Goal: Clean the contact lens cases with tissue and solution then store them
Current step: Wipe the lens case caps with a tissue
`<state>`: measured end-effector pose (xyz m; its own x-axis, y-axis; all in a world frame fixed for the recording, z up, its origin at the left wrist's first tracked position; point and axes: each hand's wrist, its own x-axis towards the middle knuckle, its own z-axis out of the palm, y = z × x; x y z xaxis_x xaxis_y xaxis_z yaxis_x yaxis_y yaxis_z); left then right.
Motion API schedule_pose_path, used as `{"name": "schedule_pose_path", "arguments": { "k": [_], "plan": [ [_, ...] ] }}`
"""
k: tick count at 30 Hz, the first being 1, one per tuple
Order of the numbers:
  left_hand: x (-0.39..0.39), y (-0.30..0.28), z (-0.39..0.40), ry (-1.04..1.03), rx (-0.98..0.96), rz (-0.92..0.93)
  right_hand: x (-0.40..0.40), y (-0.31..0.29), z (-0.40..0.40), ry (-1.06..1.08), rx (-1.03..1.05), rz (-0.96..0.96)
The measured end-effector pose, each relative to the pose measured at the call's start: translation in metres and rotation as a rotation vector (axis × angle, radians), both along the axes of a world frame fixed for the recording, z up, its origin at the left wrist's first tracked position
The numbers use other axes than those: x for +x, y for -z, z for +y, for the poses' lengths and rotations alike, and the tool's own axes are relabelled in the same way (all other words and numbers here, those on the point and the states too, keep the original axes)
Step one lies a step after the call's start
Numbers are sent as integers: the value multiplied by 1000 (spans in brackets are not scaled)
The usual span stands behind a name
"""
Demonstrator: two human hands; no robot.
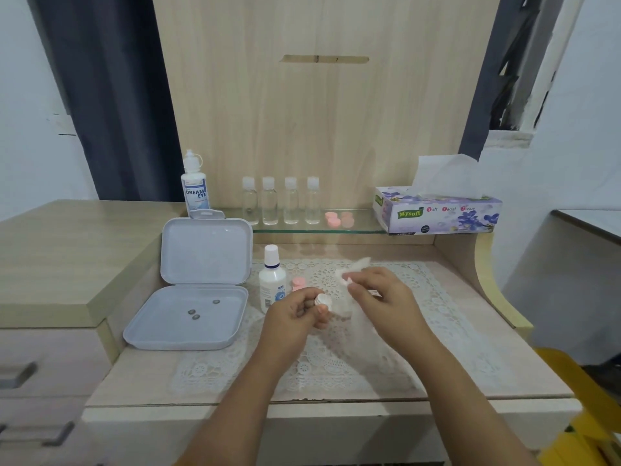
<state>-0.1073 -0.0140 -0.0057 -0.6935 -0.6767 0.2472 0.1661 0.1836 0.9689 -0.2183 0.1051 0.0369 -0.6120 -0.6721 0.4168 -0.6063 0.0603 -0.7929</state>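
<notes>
At the middle of the table [470,331], over a white lace mat [437,297], the left hand [295,311] pinches a small round lens case piece [323,300] between curled fingers and thumb. Just at its 2 o'clock, the right hand [383,297] grips a crumpled white tissue [353,269], fingers curled round it, the tissue close to the case piece; I cannot tell whether they touch. A pink lens case [298,283] sits on the mat at 11 o'clock of the left hand, beside a white solution bottle [272,280]. At 9 o'clock lies an open grey storage box [201,284] with three small dark round things in its tray. On the glass shelf [366,228] at 12 o'clock stand four clear bottles [280,201], more pink cases [339,219], a tissue box [437,211] and a Dream Eye bottle [195,185].
</notes>
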Motion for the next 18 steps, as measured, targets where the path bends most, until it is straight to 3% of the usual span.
{"name": "schedule_pose_path", "arguments": {
  "k": [10, 18],
  "plan": [
    [3, -6, 3, -16, 121, 44, 12, -5, -23, -97, 326, 366],
    [3, -6, 3, -37, 123, 41, 18, -11, -30, -62, 412, 307]
  ]
}}
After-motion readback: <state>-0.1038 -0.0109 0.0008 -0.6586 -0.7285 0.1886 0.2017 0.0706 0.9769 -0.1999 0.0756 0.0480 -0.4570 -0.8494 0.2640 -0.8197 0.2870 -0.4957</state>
